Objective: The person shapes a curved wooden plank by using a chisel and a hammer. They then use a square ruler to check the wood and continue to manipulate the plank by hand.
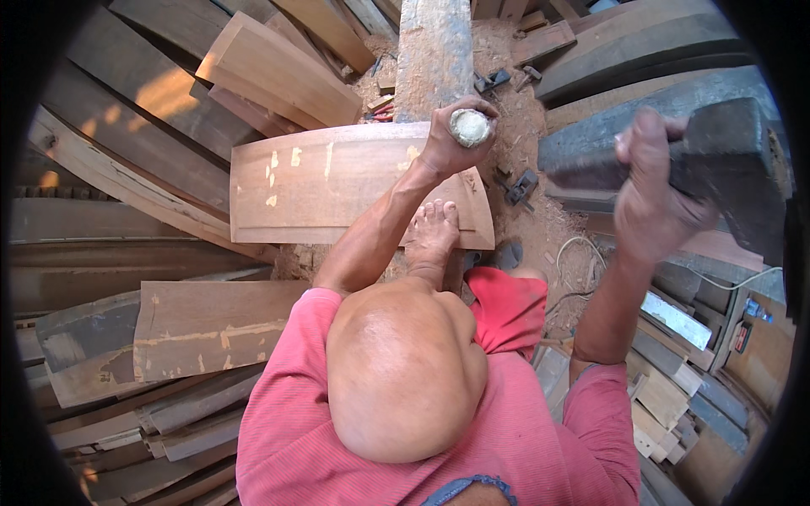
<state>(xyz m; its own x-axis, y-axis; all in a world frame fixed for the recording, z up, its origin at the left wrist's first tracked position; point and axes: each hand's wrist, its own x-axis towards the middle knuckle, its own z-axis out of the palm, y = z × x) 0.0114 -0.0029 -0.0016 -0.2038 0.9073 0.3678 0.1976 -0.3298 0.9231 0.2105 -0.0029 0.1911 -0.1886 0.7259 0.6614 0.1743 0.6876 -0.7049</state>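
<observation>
My left hand (pixel 447 153) is closed around an upright chisel (pixel 470 127), of which only the round, pale, worn handle end shows; its blade is hidden beneath the fist. It stands over the right part of a broad, slightly curved reddish wooden board (pixel 291 181) marked with pale patches. My bare foot (pixel 435 226) presses on the same board, just nearer than that hand. Off to the right, my right hand (pixel 662 198) grips a big dark mallet (pixel 734 156), raised apart from the chisel and slightly blurred.
A long narrow beam (pixel 434 63) runs away beyond the board. Hand planes (pixel 521 187) lie among shavings on the right. Curved planks (pixel 143 110) are stacked at left, a patched board (pixel 211 329) nearer, and a blue-grey timber (pixel 591 139) at right. A pale cord (pixel 578 240) loops nearby.
</observation>
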